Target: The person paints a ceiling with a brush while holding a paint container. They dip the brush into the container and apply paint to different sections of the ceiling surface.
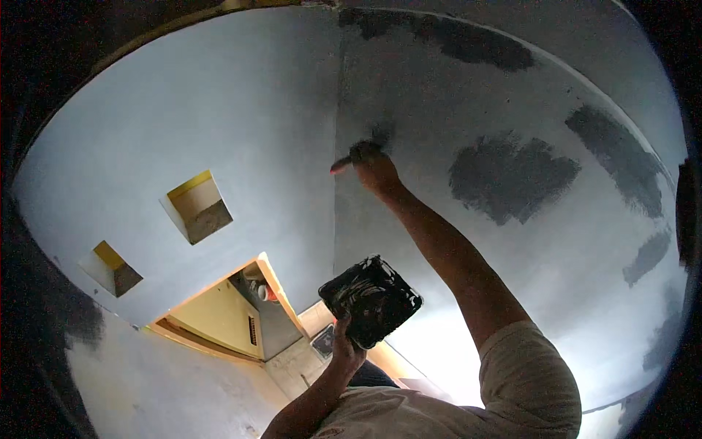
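Observation:
My left hand (346,348) grips the edge of a black paint tray (371,301), smeared with dark paint and with whitish marks along its rim. The tray is held out in front of my body. My right arm reaches up to the grey wall, just right of the inside corner. The right hand (377,173) is closed round a paintbrush (342,165), whose red-tipped handle end points left. Its bristles are mostly hidden by the hand. A small dark grey paint patch (382,134) marks the wall just above the hand.
Larger dark grey patches (512,175) lie on the right wall. The pale left wall has two square niches (205,218) and an opening with a wooden frame (278,282). A second dark tray (322,342) lies below, near a white and red container (266,293).

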The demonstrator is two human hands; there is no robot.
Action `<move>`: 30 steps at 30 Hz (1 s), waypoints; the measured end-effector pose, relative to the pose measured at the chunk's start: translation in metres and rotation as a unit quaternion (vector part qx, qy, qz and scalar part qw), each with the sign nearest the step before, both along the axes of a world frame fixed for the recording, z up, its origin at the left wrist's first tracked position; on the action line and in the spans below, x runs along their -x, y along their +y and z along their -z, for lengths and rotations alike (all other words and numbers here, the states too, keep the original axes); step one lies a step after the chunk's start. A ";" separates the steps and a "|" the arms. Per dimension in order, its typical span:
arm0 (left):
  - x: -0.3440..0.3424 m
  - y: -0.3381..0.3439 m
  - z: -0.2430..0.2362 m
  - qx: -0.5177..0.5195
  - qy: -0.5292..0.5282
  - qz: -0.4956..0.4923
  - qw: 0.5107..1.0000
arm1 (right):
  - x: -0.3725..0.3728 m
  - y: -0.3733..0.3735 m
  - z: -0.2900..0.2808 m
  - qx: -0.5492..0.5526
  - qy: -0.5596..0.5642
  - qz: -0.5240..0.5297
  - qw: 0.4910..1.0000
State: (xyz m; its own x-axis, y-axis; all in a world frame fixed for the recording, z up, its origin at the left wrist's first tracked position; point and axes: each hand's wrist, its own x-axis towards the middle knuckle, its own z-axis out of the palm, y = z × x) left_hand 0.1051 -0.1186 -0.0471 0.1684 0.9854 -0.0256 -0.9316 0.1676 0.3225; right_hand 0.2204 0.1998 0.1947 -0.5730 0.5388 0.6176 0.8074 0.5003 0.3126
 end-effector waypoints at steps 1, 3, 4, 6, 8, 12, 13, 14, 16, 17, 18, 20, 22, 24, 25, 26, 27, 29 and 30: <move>-0.002 0.000 0.000 0.000 0.003 0.008 1.000 | -0.003 0.004 -0.004 -0.069 0.050 -0.038 0.996; -0.002 0.003 0.000 0.011 0.028 -0.017 0.999 | -0.004 0.011 -0.012 -0.089 0.032 -0.002 0.996; -0.002 0.007 0.001 0.015 0.031 -0.013 0.999 | -0.004 0.013 -0.015 -0.165 0.052 -0.003 0.985; 0.001 0.014 0.004 0.039 0.024 -0.002 0.999 | -0.005 0.017 -0.012 -0.156 -0.002 0.025 0.987; 0.004 0.017 0.007 0.033 0.021 0.008 0.999 | -0.006 0.020 -0.006 -0.186 -0.032 0.039 0.981; 0.006 0.019 0.008 0.033 0.033 0.030 0.998 | -0.013 0.026 0.000 0.051 0.138 -0.090 0.985; 0.005 0.018 0.008 0.036 0.034 0.034 0.998 | -0.015 0.025 0.001 0.018 0.162 -0.104 0.981; 0.005 0.018 0.007 0.036 0.041 0.024 0.998 | -0.016 0.028 -0.002 0.061 0.153 -0.087 0.983; 0.004 0.018 0.006 0.035 0.051 0.016 0.998 | -0.019 0.026 -0.004 -0.044 0.109 -0.079 0.990; 0.003 0.019 0.006 0.021 0.039 0.014 0.999 | -0.019 0.024 -0.005 -0.079 0.095 -0.075 0.989; 0.003 0.019 0.006 0.011 0.028 0.008 1.000 | -0.019 0.021 -0.006 -0.082 0.071 -0.064 0.992; 0.003 0.020 0.008 0.013 0.029 0.012 0.999 | -0.017 0.014 -0.009 -0.086 0.047 -0.053 0.994; 0.003 0.021 0.011 0.022 0.029 0.014 0.999 | -0.014 0.007 -0.012 -0.090 0.119 -0.088 0.985; 0.004 0.021 0.014 0.028 0.035 0.026 0.999 | -0.009 0.001 -0.017 -0.055 0.120 -0.073 0.989; 0.005 0.021 0.016 0.021 0.026 0.027 0.999 | -0.005 0.000 -0.020 -0.034 0.133 -0.041 0.990; 0.006 0.022 0.017 0.011 0.028 0.034 0.999 | -0.003 -0.001 -0.022 -0.071 0.124 -0.070 0.987; 0.007 0.022 0.017 0.003 0.030 0.041 0.999 | 0.002 -0.001 -0.024 0.006 0.124 -0.005 0.992; 0.009 0.022 0.017 0.003 0.032 0.047 0.998 | 0.008 0.000 -0.027 0.080 0.121 0.060 0.988; 0.010 0.022 0.016 0.005 0.030 0.046 0.998 | 0.007 0.002 -0.031 -0.031 0.141 -0.025 0.989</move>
State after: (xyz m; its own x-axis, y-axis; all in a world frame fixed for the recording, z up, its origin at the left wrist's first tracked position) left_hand 0.0952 -0.0963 -0.0631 0.2560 0.9655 -0.0482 -0.8915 0.2551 0.3743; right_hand 0.2129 0.2017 0.2254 -0.3973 0.4706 0.7879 0.8421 0.5281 0.1091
